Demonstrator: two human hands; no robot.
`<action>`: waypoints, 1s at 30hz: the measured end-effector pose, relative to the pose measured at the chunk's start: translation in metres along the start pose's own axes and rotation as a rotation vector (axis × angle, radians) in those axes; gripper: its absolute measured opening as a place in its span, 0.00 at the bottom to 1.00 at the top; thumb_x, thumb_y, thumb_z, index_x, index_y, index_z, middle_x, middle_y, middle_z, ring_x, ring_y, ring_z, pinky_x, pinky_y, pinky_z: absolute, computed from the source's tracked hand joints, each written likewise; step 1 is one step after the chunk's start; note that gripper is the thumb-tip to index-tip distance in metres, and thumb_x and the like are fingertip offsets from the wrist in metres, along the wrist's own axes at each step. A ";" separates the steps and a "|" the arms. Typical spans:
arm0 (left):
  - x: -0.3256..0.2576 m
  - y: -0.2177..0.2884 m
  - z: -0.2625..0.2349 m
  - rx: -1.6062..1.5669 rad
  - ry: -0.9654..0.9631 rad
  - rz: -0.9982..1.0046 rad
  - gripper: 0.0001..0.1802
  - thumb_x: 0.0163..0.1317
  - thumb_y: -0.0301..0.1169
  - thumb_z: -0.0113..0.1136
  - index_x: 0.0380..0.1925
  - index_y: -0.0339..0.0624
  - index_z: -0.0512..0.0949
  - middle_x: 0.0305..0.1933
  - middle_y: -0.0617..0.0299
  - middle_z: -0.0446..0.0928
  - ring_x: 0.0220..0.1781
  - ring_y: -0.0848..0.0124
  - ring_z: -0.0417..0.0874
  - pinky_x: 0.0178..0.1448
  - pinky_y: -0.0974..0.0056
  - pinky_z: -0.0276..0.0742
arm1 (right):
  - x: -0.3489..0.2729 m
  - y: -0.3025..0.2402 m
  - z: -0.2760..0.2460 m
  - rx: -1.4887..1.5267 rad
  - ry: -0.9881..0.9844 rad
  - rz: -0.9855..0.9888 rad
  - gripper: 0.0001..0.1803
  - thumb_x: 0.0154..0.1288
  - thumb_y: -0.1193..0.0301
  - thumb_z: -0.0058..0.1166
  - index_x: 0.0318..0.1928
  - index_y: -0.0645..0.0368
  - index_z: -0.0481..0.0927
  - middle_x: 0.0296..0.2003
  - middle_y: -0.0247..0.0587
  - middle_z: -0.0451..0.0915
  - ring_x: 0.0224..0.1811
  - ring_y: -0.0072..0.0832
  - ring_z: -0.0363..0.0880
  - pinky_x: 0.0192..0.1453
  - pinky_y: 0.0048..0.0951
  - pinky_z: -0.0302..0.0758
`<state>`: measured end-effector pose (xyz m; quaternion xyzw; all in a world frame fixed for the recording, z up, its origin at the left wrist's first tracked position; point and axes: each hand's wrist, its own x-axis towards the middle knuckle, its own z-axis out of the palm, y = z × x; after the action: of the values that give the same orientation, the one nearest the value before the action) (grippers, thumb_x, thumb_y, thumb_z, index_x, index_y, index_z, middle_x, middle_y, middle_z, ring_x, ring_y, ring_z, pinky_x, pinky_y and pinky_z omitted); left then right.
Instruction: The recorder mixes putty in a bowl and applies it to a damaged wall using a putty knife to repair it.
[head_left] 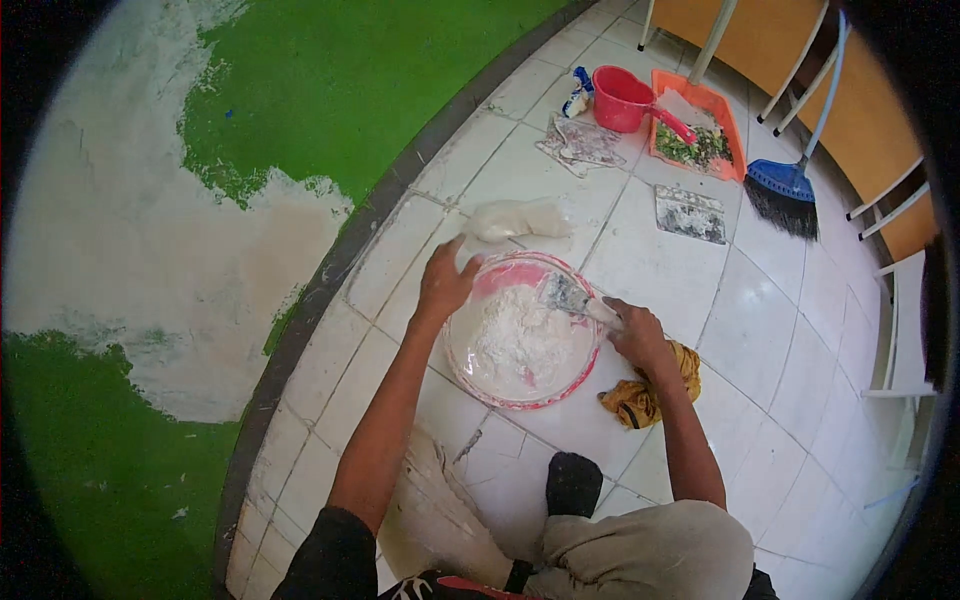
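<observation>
A round pink-red basin (462,372) on the tiled floor holds a heap of white powder (515,328) with wetter white paste around it. My right hand (640,335) is closed around the pale handle of a putty knife (565,294), whose smeared metal blade lies over the powder at the basin's right side. At the basin's upper left rim is my left hand (447,278), thumb and fingers apart, holding nothing. Just beyond the rim lies a plastic bag (518,219) with whitish contents. A crumpled yellow-brown cloth (655,388) rests under my right forearm.
Farther off stand a red dipper (622,99) and an orange dustpan (738,150) full of debris. Flat smeared scrapers (690,214) lie nearby, beside a blue broom (784,192). At left, a green wall (290,95) bears white patches. White-legged furniture (905,330) lines the right.
</observation>
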<state>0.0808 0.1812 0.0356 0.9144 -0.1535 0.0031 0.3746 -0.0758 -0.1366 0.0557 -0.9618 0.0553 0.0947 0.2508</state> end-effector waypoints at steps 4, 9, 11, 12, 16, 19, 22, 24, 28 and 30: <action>-0.068 -0.027 -0.024 -0.025 -0.023 -0.299 0.26 0.63 0.44 0.61 0.52 0.34 0.77 0.52 0.41 0.78 0.52 0.51 0.81 0.58 0.54 0.75 | -0.011 -0.023 -0.008 -0.090 0.103 -0.152 0.27 0.54 0.79 0.52 0.58 0.52 0.77 0.36 0.52 0.81 0.37 0.50 0.81 0.45 0.46 0.78; -0.087 -0.037 -0.037 -0.124 -0.093 -0.457 0.21 0.61 0.41 0.62 0.47 0.35 0.81 0.40 0.45 0.84 0.41 0.53 0.86 0.49 0.55 0.79 | -0.016 -0.064 -0.034 -0.232 0.001 -0.200 0.21 0.58 0.74 0.54 0.54 0.48 0.81 0.35 0.50 0.80 0.35 0.47 0.81 0.42 0.44 0.78; -0.082 -0.030 -0.034 -0.077 -0.114 -0.467 0.19 0.61 0.38 0.62 0.45 0.35 0.81 0.37 0.46 0.84 0.42 0.54 0.86 0.49 0.55 0.79 | -0.017 -0.070 -0.040 -0.259 -0.015 -0.237 0.20 0.59 0.72 0.55 0.53 0.46 0.83 0.35 0.49 0.80 0.35 0.46 0.81 0.42 0.43 0.78; -0.082 -0.029 -0.030 -0.084 -0.118 -0.471 0.19 0.61 0.38 0.62 0.45 0.35 0.81 0.37 0.46 0.84 0.42 0.54 0.86 0.49 0.55 0.79 | -0.019 -0.071 -0.045 -0.287 0.005 -0.219 0.19 0.57 0.72 0.57 0.51 0.45 0.84 0.33 0.47 0.80 0.34 0.44 0.80 0.41 0.42 0.78; -0.080 -0.031 -0.025 -0.012 -0.103 -0.405 0.14 0.60 0.34 0.62 0.42 0.38 0.82 0.37 0.49 0.84 0.41 0.54 0.86 0.48 0.56 0.79 | -0.027 -0.058 -0.072 -0.413 -0.066 -0.144 0.15 0.58 0.68 0.58 0.47 0.40 0.86 0.32 0.42 0.80 0.35 0.40 0.81 0.40 0.39 0.78; -0.076 -0.035 -0.022 -0.033 -0.103 -0.425 0.12 0.58 0.30 0.61 0.40 0.40 0.83 0.37 0.51 0.85 0.41 0.55 0.86 0.49 0.56 0.80 | -0.035 -0.027 -0.066 -0.400 -0.073 -0.158 0.15 0.56 0.67 0.60 0.46 0.39 0.87 0.30 0.37 0.79 0.33 0.37 0.80 0.38 0.38 0.78; -0.069 -0.041 -0.019 -0.007 -0.110 -0.390 0.12 0.57 0.27 0.59 0.42 0.40 0.83 0.36 0.51 0.85 0.37 0.57 0.87 0.45 0.57 0.82 | -0.036 -0.014 -0.057 -0.384 -0.074 -0.227 0.17 0.55 0.69 0.60 0.46 0.38 0.87 0.28 0.36 0.78 0.32 0.35 0.80 0.37 0.36 0.78; -0.066 -0.045 -0.020 0.047 -0.119 -0.355 0.13 0.58 0.24 0.57 0.44 0.38 0.82 0.36 0.51 0.85 0.33 0.60 0.87 0.42 0.59 0.83 | -0.029 -0.009 -0.042 -0.320 -0.023 -0.317 0.17 0.55 0.69 0.60 0.47 0.39 0.87 0.29 0.35 0.79 0.32 0.34 0.81 0.36 0.35 0.78; -0.063 -0.043 -0.024 -0.149 -0.186 -0.517 0.13 0.58 0.21 0.56 0.43 0.36 0.81 0.35 0.50 0.84 0.30 0.62 0.87 0.33 0.60 0.87 | -0.006 -0.025 -0.020 -0.244 -0.016 -0.389 0.16 0.55 0.69 0.61 0.46 0.40 0.87 0.30 0.35 0.80 0.32 0.34 0.81 0.35 0.35 0.78; -0.060 -0.034 -0.027 -0.192 -0.209 -0.557 0.13 0.58 0.21 0.56 0.43 0.36 0.81 0.35 0.49 0.84 0.30 0.62 0.87 0.31 0.61 0.88 | 0.005 -0.027 -0.012 -0.254 0.005 -0.477 0.14 0.57 0.67 0.60 0.45 0.42 0.87 0.30 0.34 0.81 0.31 0.34 0.81 0.34 0.35 0.78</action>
<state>0.0363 0.2391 0.0241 0.8771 0.0657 -0.2084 0.4278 -0.0648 -0.1195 0.0777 -0.9716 -0.1847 0.0366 0.1431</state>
